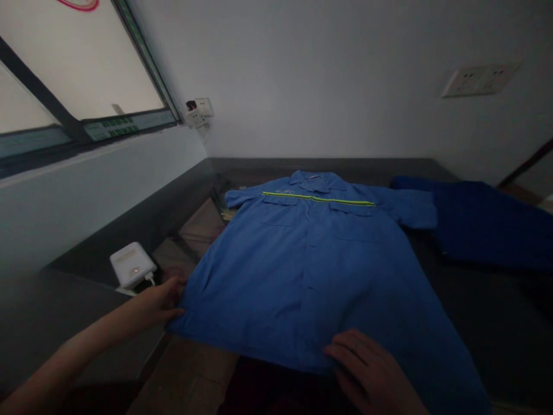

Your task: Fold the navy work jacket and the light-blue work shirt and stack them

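A blue short-sleeved work shirt [276,271] lies spread front up on the dark table, collar at the far end and hem toward me. A yellow-green stripe crosses its chest above two flap pockets. My left hand [166,300] is closed on the hem's left corner, fingers pinching the cloth. At the near hem, right of the button placket, my right hand [367,369] has its bent fingers over the edge, with the thumb below. The cloth under its fingertips is partly hidden.
Left of the shirt, a white power bank [133,265] with a cable sits on the table [470,294]. A darker blue garment [484,225] lies at right, beside the sleeve. Wall sockets [481,79] and a window [82,75] are above.
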### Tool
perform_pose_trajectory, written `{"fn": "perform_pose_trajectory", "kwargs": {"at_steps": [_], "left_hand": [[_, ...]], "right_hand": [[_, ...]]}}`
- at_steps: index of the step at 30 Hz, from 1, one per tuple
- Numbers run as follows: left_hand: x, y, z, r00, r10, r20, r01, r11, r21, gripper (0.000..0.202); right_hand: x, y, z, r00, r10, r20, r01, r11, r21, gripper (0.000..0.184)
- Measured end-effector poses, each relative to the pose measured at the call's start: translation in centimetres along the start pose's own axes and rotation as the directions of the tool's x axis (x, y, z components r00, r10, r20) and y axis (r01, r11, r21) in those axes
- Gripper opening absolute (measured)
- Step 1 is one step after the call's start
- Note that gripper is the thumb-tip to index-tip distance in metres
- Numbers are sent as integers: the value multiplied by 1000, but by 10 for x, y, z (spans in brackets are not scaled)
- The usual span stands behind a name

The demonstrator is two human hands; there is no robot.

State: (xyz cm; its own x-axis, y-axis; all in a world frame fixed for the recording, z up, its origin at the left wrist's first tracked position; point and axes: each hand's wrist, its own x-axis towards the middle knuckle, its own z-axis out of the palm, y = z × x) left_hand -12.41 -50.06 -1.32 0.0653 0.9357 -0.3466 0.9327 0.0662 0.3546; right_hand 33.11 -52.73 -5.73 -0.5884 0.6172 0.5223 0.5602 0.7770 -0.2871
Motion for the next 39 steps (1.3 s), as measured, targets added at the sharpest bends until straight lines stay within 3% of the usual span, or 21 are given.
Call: {"fn": "perform_pose_trajectory", "kwargs": {"at_steps": [2,3,4,6,7,9,11,12,15,20,24,28,33,36,39], "left_hand": [[-1,18,0,984,-48,-174,94,960,265,44],[-1,32,1,971,-8,-238,93,932,349,42],[-1,48,4,959,69,-274,47,918,394,38],[1,85,15,928,322,-187,-236,897,375,30],[2,104,24,878,473,-76,-426,842,331,24],[5,137,48,697,715,62,-703,662,260,20],[9,161,73,556,828,75,-810,520,273,27],[12,168,83,524,850,52,-822,489,292,29],[20,179,104,496,868,-14,-807,466,363,26],[20,183,112,426,899,-104,-807,430,404,26],[14,187,121,443,876,-192,-795,483,368,36],[15,188,126,454,873,-180,-793,488,364,41],[18,188,119,452,882,-137,-796,467,384,39],[20,186,113,389,910,-145,-825,414,384,28],[19,182,109,280,941,-191,-862,334,382,18]], "right_hand": [[1,-2,-2,998,62,7,-62,995,77,26],[1,-4,-2,995,100,14,-101,989,111,25],[1,-5,-2,990,142,17,-143,980,142,24],[0,-6,-2,972,235,11,-233,953,193,21],[-1,-7,-1,959,284,-7,-276,938,210,20],[-2,-7,-1,924,377,-67,-353,906,234,19],[-2,-7,-3,883,451,-129,-413,877,245,20],[-2,-7,-3,865,480,-147,-437,864,249,20],[-3,-8,-3,839,525,-141,-478,837,266,20],[-2,-11,6,896,444,-2,-428,866,259,24],[2,-13,15,899,434,57,-434,866,250,22],[5,-9,13,855,519,-10,-493,818,296,25],[2,-2,-2,781,604,-161,-552,787,276,36],[0,-2,-7,765,594,-250,-541,802,252,36],[-1,-5,-11,795,532,-290,-472,844,254,28]]}}
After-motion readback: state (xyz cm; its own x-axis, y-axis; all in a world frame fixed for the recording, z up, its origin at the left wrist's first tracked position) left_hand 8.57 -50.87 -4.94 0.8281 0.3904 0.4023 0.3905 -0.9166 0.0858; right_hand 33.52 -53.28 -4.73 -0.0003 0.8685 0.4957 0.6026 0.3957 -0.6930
